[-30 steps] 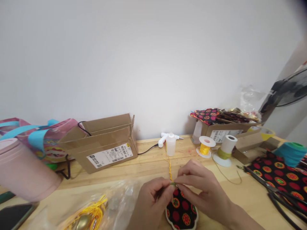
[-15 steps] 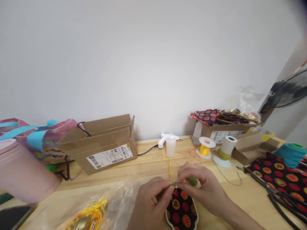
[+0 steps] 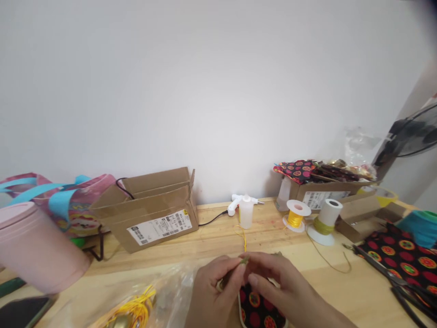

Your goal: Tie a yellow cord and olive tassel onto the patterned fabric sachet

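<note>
Your two hands at the near side of the desk (image 3: 218,248), clock directions read from the fingertips, with 12 o'clock facing the wall. The grip of your left hand (image 3: 213,287) is pinched, thumb against forefinger, on a short end of green cord (image 3: 244,260), which projects from the fingertips at the centre of the dial. Your right hand (image 3: 288,280) curves in from 4 o'clock, its forefinger beside the cord and its thumb apart from that finger; whether this grip has hold of anything, you cannot tell. The patterned piece (image 3: 261,314), black with red and orange motifs and a pale edge, lies below your fingers between 5 and 6 o'clock, partly covered by your right hand. A yellow cord (image 3: 245,241) extends from behind your fingertips to 12 o'clock, where the white bottle (image 3: 246,216) stands just in front of a white corded tool (image 3: 234,207). Between 1 and 2 o'clock is a spool of yellow thread (image 3: 295,221); nearer 2, a spool of green cord (image 3: 323,226). Scissors (image 3: 398,278) lie at 3 o'clock, beside patterned cloth (image 3: 409,259); a clear bag with yellow tassels (image 3: 146,298) occupies 8 o'clock, and a labelled cardboard box (image 3: 152,212) 10 o'clock
</note>
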{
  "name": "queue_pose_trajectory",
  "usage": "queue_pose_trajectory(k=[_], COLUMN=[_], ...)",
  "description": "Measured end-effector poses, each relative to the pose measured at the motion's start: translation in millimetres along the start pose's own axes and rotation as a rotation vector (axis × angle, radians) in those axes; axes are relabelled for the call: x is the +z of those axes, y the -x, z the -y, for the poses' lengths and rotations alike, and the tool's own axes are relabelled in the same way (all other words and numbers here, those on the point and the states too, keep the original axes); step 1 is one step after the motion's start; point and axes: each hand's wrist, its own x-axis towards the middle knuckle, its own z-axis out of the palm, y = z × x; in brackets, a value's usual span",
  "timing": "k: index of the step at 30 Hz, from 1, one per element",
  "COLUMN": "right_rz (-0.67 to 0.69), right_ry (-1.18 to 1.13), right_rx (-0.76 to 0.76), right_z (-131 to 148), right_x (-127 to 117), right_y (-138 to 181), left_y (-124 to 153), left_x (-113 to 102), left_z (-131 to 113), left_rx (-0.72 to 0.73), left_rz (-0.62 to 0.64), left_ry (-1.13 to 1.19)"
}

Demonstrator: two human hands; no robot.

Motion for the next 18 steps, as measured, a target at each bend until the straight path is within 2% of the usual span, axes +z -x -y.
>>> queue_pose_trajectory(k=[4, 7, 10, 13, 18], right_rz=[-0.01, 0.036, 0.101, 0.05, -0.131], right_ry=[0.342, 0.619, 0.744, 0.654, 0.356], right_rx=[-0.192, -0.319, -0.376, -0.329, -0.022], right_z=[3, 7, 12, 15, 11], right_x=[0, -3, -6, -8, -6], right_y=[-1, 2, 5, 7, 2], left_y=[0, 1, 2, 2, 3], left_x=[1, 5, 7, 7, 4], left_z=[1, 1, 0, 0, 3], left_rx=[-0.096, -0.113, -0.122, -0.1, -0.006], left_rz=[-0.07, -0.033, 0.026, 0.036, 0.052], left_ry=[0.021, 0.041, 0.055, 0.016, -0.103])
